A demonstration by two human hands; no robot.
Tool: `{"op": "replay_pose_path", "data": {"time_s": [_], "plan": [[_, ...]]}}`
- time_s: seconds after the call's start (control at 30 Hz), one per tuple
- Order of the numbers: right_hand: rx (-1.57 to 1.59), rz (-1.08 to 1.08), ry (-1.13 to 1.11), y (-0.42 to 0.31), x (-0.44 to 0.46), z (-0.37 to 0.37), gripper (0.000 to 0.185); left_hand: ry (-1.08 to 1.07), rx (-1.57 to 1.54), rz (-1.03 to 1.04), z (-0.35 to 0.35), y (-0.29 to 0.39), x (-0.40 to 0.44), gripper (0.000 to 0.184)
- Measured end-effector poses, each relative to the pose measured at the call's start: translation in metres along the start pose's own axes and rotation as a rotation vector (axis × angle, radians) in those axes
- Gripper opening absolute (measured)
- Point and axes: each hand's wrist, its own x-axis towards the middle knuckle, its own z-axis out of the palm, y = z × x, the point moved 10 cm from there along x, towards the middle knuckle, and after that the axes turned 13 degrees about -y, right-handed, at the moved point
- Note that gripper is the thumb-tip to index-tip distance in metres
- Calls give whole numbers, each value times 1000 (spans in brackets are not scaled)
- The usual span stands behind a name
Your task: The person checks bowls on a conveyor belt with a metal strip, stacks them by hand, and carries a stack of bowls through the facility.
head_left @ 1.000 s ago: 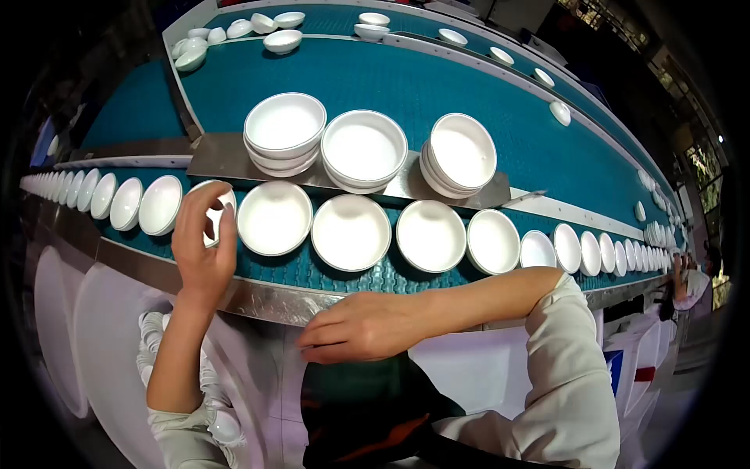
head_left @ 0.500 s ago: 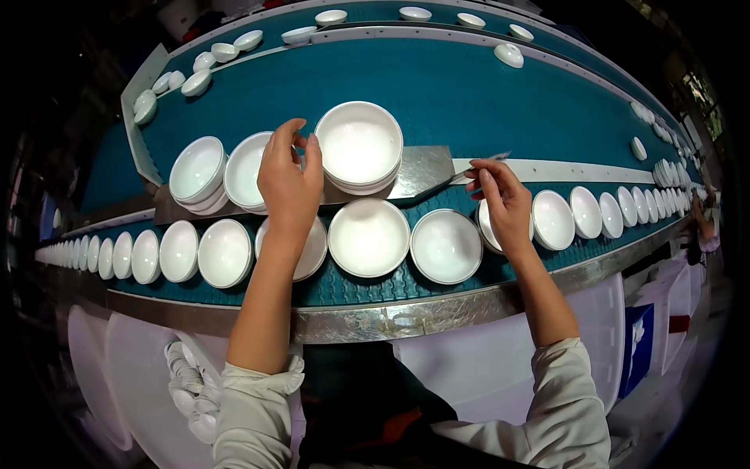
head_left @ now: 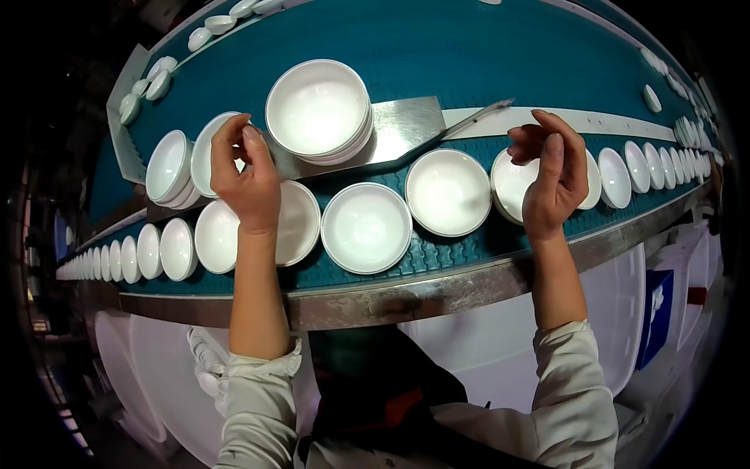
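My left hand (head_left: 247, 178) hovers beside a tall stack of white bowls (head_left: 319, 109) on a metal plate, its fingers bent, thumb and fingertips apart, nothing held. It partly covers another white bowl (head_left: 211, 152) behind it. Over the row of bowls on the near belt, my right hand (head_left: 556, 173) is loosely curled, with thumb and fingers apart and no object between them. Below it is a white bowl (head_left: 512, 184), partly hidden. Between the hands, two white bowls sit face up: one nearer me (head_left: 366, 228) and one farther right (head_left: 448, 192).
A thin stick with a frayed tip (head_left: 478, 119) juts past the metal plate (head_left: 410, 125). Another bowl stack (head_left: 169, 168) stands at the plate's left. The wide teal belt (head_left: 437, 55) lies beyond, and a metal edge (head_left: 414, 298) runs along my side. White tubs (head_left: 469, 352) stand below.
My view has shifted, with the bowl stack now farther left and higher. My hands have moved farther apart, and the right one is now clear of the stick.
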Motion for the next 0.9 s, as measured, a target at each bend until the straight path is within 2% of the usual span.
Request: {"op": "replay_pose_path", "data": {"time_s": [0.23, 0.37, 0.57, 0.7, 0.8, 0.9], "plan": [[99, 121, -28, 25, -3, -6, 28, 85, -13, 31, 6, 2, 0, 13], [129, 152, -76, 27, -12, 36, 28, 95, -36, 25, -11, -22, -4, 13], [90, 182, -304, 28, -24, 86, 23, 72, -37, 3, -18, -37, -6, 13], [63, 172, -379, 24, -31, 114, 20, 70, -19, 26, -21, -48, -7, 13], [40, 175, -388, 24, -31, 118, 20, 161, -97, 68, -34, -44, -4, 13], [21, 160, -381, 29, -32, 117, 19, 183, 26, 18, -59, -47, 0, 10]]}}
